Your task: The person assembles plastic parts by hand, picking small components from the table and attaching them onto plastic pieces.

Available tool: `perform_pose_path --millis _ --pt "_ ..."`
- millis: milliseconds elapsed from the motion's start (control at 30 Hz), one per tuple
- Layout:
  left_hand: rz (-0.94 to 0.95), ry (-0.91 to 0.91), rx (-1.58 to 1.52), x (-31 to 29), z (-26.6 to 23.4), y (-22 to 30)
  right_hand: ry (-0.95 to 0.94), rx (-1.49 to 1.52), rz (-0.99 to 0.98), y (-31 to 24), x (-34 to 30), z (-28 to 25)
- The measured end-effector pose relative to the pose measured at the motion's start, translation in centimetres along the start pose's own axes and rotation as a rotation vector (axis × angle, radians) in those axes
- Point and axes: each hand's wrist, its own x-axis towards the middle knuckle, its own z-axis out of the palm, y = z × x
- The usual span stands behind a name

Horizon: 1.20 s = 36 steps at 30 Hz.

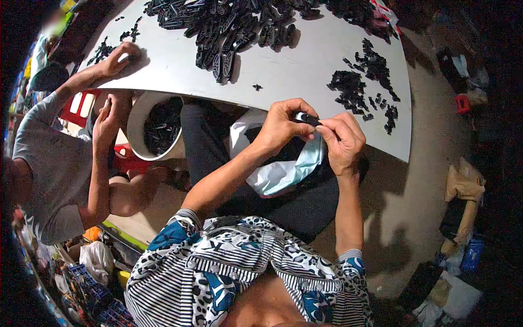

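Observation:
A small black plastic part (309, 119) with a pale patch at one end is held between my hands, just off the table's near edge. My left hand (284, 126) pinches its left end between thumb and fingers. At its right end, the thumb and fingertips of my right hand (343, 140) are closed on the same part. The exact shape of the part is partly hidden by my fingers. Below my hands a white plastic bag (275, 177) lies open on my lap. A single small black piece (257, 87) lies on the table (294, 71), left of my hands.
Long black plastic parts (223, 32) are heaped at the far side. Small black pieces (348, 90) lie scattered to the right. On my left sits another person (60, 158), one hand on the table, beside a white bucket (136, 122) of black parts. Bags and boxes line the floor.

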Motion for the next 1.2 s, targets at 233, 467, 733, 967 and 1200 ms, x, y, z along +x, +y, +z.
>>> perform_pose_path --millis 233,467,733,967,1200 --pt "-0.063 -0.074 -0.026 -0.2 -1.0 0.7 0.033 -0.045 -0.096 0.5 -0.6 0.7" --pt "-0.077 -0.12 -0.035 -0.4 -1.0 0.2 0.016 -0.219 -0.223 0.7 -0.6 0.5" --pt "-0.117 -0.095 0.083 -1.0 -1.6 -0.2 -0.082 -0.238 -0.207 0.4 -1.8 0.8" --pt "-0.212 -0.126 -0.113 -1.4 -1.7 -1.1 -0.058 -0.232 -0.274 1.0 -2.4 0.8" --pt "-0.248 -0.168 -0.139 -1.3 -2.0 -1.1 -0.08 -0.255 -0.33 2.0 -2.3 1.0"
